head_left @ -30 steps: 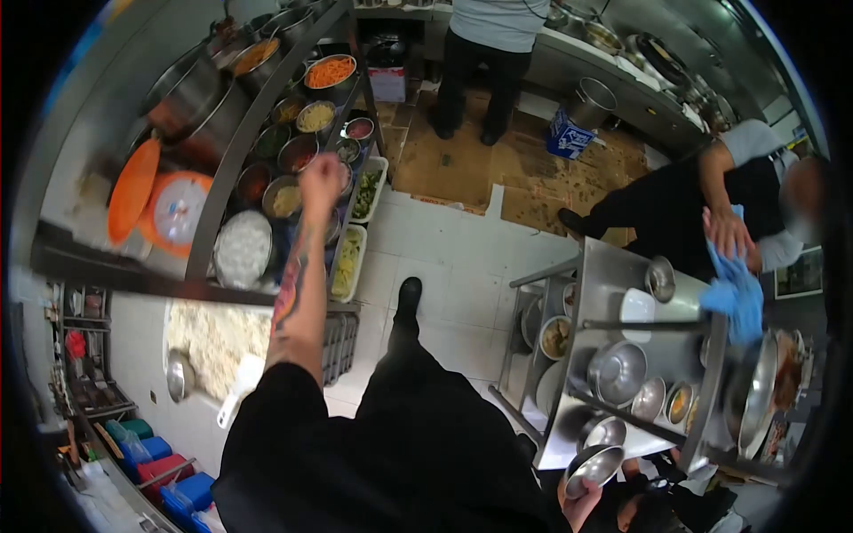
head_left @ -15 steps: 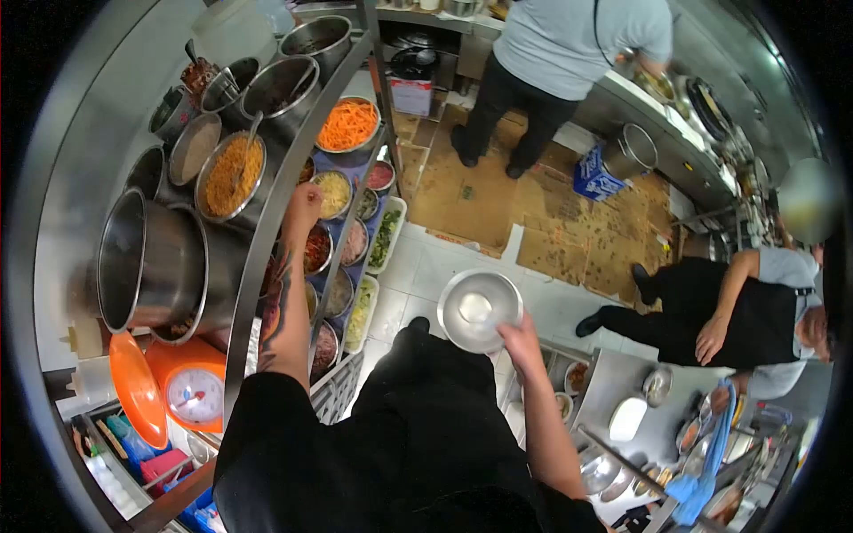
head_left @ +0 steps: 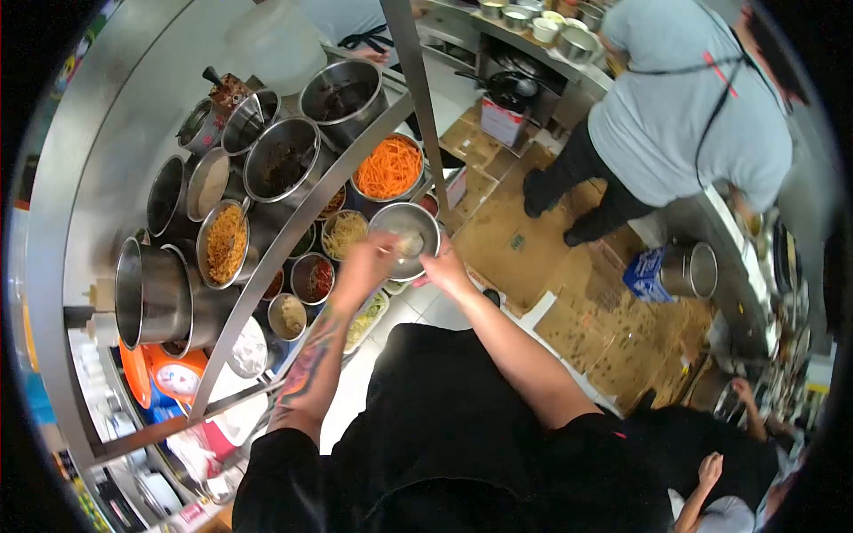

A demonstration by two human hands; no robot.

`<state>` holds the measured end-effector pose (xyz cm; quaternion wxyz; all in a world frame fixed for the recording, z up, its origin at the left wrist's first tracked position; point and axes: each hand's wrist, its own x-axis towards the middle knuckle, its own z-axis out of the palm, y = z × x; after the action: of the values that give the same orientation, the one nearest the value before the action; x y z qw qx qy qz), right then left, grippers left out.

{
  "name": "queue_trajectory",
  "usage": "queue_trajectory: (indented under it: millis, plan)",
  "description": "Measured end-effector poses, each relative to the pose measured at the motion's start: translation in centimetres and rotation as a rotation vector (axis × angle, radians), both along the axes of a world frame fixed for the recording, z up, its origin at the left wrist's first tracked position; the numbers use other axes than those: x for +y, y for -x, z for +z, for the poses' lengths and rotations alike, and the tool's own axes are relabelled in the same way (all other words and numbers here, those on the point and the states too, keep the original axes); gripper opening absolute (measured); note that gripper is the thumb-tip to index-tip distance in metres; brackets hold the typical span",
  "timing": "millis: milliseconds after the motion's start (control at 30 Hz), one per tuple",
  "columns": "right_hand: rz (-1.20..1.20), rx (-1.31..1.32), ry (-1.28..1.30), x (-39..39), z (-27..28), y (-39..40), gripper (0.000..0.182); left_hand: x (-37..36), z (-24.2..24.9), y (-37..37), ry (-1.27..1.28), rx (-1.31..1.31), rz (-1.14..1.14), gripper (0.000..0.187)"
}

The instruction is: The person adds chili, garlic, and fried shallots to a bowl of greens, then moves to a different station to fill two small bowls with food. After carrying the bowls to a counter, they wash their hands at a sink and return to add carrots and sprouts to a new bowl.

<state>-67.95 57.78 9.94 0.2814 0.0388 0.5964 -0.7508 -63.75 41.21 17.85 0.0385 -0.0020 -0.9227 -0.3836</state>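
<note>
A steel bowl (head_left: 426,219) is gripped at its right rim by my right hand (head_left: 444,267). Something pale lies in the bottom of the bowl. My left hand (head_left: 371,265) is at the bowl's left side, its fingers closed over the edge; what they hold, if anything, is too small to name. Just left of the bowl sits a container of pale yellow shreds (head_left: 345,234), with shredded carrot (head_left: 388,167) behind it. Nearer to me are a container of chopped red pieces (head_left: 313,277) and one of a beige food (head_left: 288,316).
A metal shelf rail (head_left: 311,213) slants between the lower containers and the upper pots (head_left: 153,293). A person in grey (head_left: 684,107) stands at the right counter. Another person (head_left: 711,462) is at lower right. A steel pot (head_left: 691,270) stands on the floor.
The bowl and my right hand have moved left, over the food containers. My left hand has come from the containers to the bowl. The view has shifted towards the shelf.
</note>
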Motion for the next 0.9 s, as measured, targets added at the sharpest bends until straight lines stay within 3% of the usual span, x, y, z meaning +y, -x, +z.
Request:
queue_trajectory:
  millis: [133, 200, 267, 300, 367, 500, 567, 600, 667, 700, 800, 867, 900]
  plan:
    - [0.13, -0.002, -0.077, 4.3, -0.6, 4.2, 0.051, 2.8, -1.4, 4.7, -0.017, 0.01, -0.062, 0.019]
    - [0.198, -0.077, -0.17, 6.5, -1.6, 5.5, 0.053, 1.3, -1.4, 9.4, 0.108, 0.198, 0.19, 0.026]
    - [0.22, -0.03, -0.118, 7.7, -0.4, 6.8, 0.052, -0.8, -3.5, 13.9, 0.392, 0.324, 0.292, 0.035]
    - [0.244, -0.019, -0.142, 8.0, -0.8, 7.5, 0.051, -1.1, -3.6, 15.4, 0.399, 0.321, 0.31, 0.035]
    - [0.267, -0.013, -0.158, 8.4, -1.1, 8.4, 0.05, -1.2, -3.9, 17.6, 0.483, -0.161, 0.415, 0.041]
    - [0.294, 0.009, -0.162, 9.7, -0.9, 10.0, 0.046, -3.6, -6.9, 18.0, 0.427, -0.122, 0.399, 0.04]
    - [0.288, 0.014, -0.133, 9.6, -0.6, 10.5, 0.046, -4.0, -4.9, 17.2, 0.152, -0.257, 0.546, 0.037]
    - [0.301, 0.01, -0.145, 9.8, -0.5, 10.8, 0.046, -5.2, -5.5, 16.8, 0.158, -0.259, 0.554, 0.037]
    - [0.327, 0.002, -0.159, 9.6, 0.3, 11.2, 0.046, -6.3, -6.3, 15.6, 0.44, 0.044, 0.593, 0.04]
    - [0.338, -0.025, -0.132, 9.3, 0.7, 11.4, 0.047, -6.8, -6.8, 14.8, 0.442, 0.036, 0.602, 0.04]
    - [0.348, -0.049, -0.07, 8.1, 0.7, 11.8, 0.048, -4.5, -2.1, 13.0, 0.266, 0.115, 0.598, 0.038]
    - [0.308, -0.055, 0.021, 7.3, 0.3, 11.9, 0.046, -3.3, -1.1, 12.0, -0.316, 0.149, 0.676, 0.027]
    - [0.309, -0.055, 0.021, 7.0, 0.4, 11.8, 0.046, -2.1, -0.8, 11.4, -0.316, 0.15, 0.677, 0.027]
